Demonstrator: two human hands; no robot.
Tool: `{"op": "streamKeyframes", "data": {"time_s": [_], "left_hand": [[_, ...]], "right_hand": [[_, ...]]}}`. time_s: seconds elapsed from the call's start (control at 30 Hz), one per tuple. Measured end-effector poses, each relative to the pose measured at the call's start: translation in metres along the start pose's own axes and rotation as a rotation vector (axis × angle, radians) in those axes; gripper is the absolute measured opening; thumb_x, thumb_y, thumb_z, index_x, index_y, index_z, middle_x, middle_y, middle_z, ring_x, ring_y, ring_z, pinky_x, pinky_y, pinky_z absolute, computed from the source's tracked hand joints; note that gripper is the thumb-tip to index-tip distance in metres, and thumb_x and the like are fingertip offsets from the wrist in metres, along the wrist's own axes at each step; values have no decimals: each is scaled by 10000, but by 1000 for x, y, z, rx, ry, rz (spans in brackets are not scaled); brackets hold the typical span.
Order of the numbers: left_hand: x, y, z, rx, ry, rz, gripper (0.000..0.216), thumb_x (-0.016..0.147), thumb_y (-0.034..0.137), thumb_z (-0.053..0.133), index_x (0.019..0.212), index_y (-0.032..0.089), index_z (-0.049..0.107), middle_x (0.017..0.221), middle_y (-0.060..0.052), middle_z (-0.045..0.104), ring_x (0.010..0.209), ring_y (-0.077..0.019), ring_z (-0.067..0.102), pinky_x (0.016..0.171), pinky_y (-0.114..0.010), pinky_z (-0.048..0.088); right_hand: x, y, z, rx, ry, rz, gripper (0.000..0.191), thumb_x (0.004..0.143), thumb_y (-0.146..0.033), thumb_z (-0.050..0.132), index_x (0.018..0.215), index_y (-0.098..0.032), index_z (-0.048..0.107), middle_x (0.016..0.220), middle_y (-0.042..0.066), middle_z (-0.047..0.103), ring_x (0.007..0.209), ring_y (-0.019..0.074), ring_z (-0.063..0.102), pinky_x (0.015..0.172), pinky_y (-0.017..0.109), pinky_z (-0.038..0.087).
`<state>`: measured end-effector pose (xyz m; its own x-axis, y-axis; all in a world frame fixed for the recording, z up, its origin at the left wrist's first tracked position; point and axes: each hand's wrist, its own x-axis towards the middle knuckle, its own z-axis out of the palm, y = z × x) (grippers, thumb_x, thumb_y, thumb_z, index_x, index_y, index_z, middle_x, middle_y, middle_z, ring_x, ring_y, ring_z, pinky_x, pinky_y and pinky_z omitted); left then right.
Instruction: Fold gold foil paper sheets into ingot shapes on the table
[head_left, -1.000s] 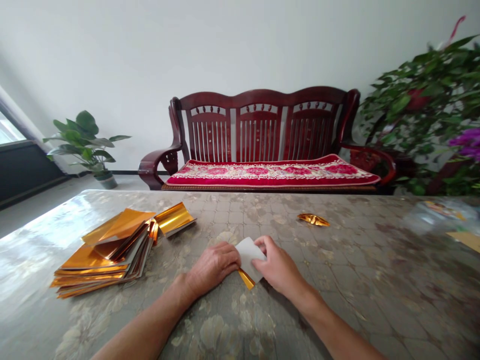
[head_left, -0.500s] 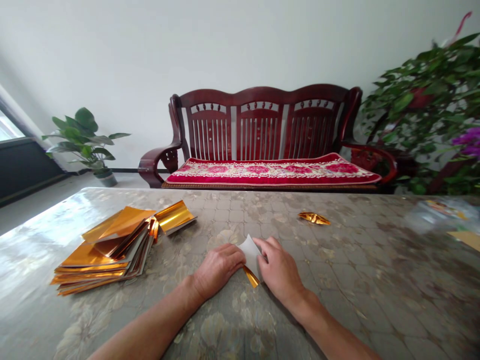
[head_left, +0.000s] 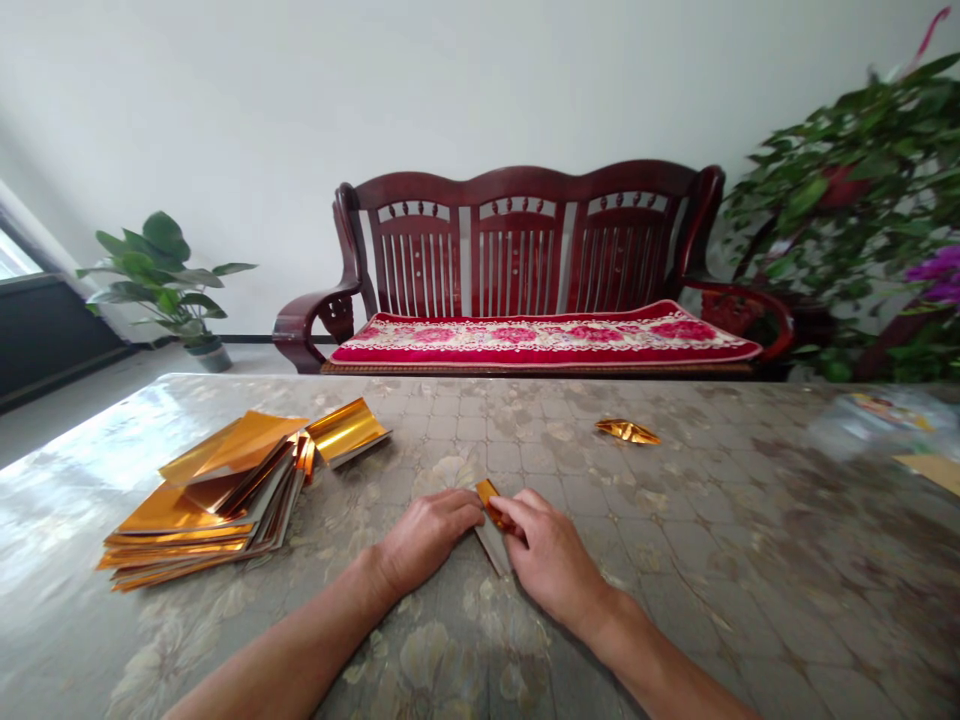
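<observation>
A small sheet of gold foil paper (head_left: pixel 491 548) lies partly folded on the table between my hands, its pale back and a strip of gold side showing. My left hand (head_left: pixel 433 536) rests on the table with its fingers together, the tips pinning the paper's left edge. Opposite it, my right hand (head_left: pixel 553 548) pinches the gold folded part between thumb and fingers. The fingers cover much of the paper. Farther back on the right sits a folded gold foil ingot (head_left: pixel 628 431), apart from both hands.
On the left stands a loose stack of gold foil sheets (head_left: pixel 180 520), with a curled sheet (head_left: pixel 349 432) beside it. A clear plastic bag (head_left: pixel 877 425) lies at the far right of the patterned table (head_left: pixel 675 620). Beyond the table is a wooden bench (head_left: pixel 517 240).
The paper's far part, which showed its pale back, is now folded over with gold facing up. My right hand has closed on it and shifted slightly.
</observation>
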<state>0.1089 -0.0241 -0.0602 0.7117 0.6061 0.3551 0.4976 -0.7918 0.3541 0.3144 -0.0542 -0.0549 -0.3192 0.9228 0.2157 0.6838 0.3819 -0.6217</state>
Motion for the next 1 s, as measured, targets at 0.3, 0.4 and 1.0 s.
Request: {"op": "streamKeyframes", "data": {"time_s": [0.3, 0.4, 1.0], "left_hand": [[1, 5, -1, 115, -39, -14, 197, 1004, 229, 456, 1022, 208, 651, 1054, -19, 654, 973, -151, 620, 838, -233, 495], [2, 4, -1, 136, -38, 20, 200, 1008, 250, 449, 1039, 210, 642, 1026, -15, 661, 949, -156, 620, 830, -242, 491], [4, 4, -4, 256, -114, 51, 265, 1025, 315, 394, 1118, 238, 629, 934, -12, 655, 879, -167, 622, 797, -268, 480]], "right_hand": [[1, -4, -3, -9, -17, -17, 452, 806, -5, 469, 1136, -232, 680, 922, 35, 645, 865, 158, 615, 753, 228, 423], [3, -5, -4, -3, -29, -17, 497, 779, 7, 475, 1164, -240, 669, 937, 34, 657, 884, 161, 621, 773, 232, 427], [6, 6, -8, 350, -42, 200, 416, 834, -100, 410, 1141, -173, 681, 953, 59, 728, 719, 156, 667, 668, 265, 525]]}}
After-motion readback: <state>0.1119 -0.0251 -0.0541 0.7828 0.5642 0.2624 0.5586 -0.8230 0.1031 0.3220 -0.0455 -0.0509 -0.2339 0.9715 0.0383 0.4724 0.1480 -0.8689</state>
